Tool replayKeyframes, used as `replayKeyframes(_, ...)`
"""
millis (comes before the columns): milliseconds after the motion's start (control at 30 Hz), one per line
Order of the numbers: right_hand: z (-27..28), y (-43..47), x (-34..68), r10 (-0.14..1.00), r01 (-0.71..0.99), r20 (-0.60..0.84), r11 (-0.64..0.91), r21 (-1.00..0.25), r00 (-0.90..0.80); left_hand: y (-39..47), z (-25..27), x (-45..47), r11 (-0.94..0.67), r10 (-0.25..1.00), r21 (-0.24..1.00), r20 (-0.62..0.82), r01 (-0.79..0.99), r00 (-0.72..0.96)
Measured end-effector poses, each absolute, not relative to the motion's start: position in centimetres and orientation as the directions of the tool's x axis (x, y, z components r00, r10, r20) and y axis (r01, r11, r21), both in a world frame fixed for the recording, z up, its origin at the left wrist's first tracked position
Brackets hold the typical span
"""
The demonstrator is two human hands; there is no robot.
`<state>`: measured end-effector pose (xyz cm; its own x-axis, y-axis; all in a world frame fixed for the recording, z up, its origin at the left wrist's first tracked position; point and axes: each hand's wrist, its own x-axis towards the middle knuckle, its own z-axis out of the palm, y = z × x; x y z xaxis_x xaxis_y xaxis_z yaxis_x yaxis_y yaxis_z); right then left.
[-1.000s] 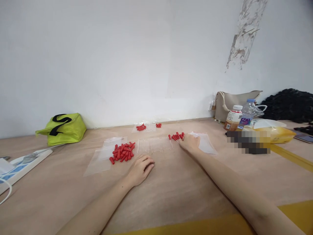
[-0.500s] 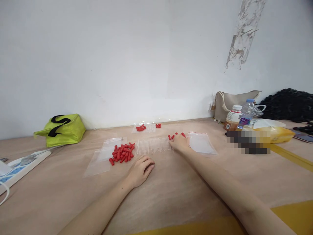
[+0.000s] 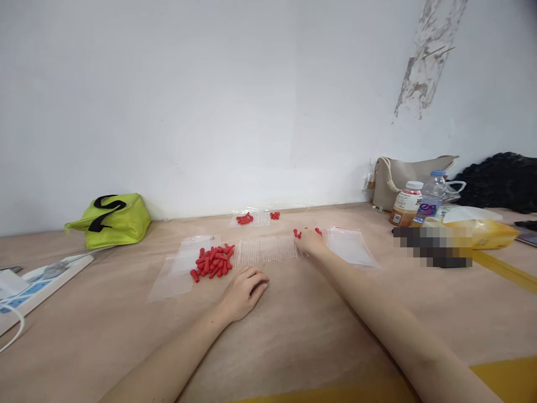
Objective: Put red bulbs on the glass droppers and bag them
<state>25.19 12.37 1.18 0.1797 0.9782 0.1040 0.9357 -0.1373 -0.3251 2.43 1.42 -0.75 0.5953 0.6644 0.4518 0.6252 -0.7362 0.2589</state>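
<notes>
My left hand (image 3: 245,292) rests on the table, its fingers loosely bent with the thumb apart, holding nothing. Beside it lies a pile of red rubber bulbs (image 3: 213,262), partly over clear plastic bags (image 3: 172,277). A row of thin clear tubes (image 3: 266,249) runs from that pile to my right hand (image 3: 310,244). The right hand bends down at the row's right end, fingers drawn together; whatever is in them is hidden. Several red bulbs (image 3: 318,232) show around its far side. A flat zip bag (image 3: 352,247) lies to its right.
Farther back, a clear bag holds small tubes (image 3: 262,219) and red bulbs (image 3: 245,219). A yellow-green bag (image 3: 117,221) and a power strip (image 3: 46,288) are left. Right stand bottles (image 3: 406,204), a beige bag (image 3: 394,179) and a yellow tissue pack (image 3: 486,232).
The whole view has shifted slightly to the right. My right hand has moved slightly among the red bulbs, fewer of which show beyond it. The left hand stays resting.
</notes>
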Motion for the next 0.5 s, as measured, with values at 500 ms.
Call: replayKeyframes(500, 1.5, 11.5, 30.0, 0.945, 0.934, 0.165, -0.233, -0.272, 0.284, 1.5, -0.8, 2.5, -0.742, 0.66, 0.267, 0.454, 0.615, 0.599)
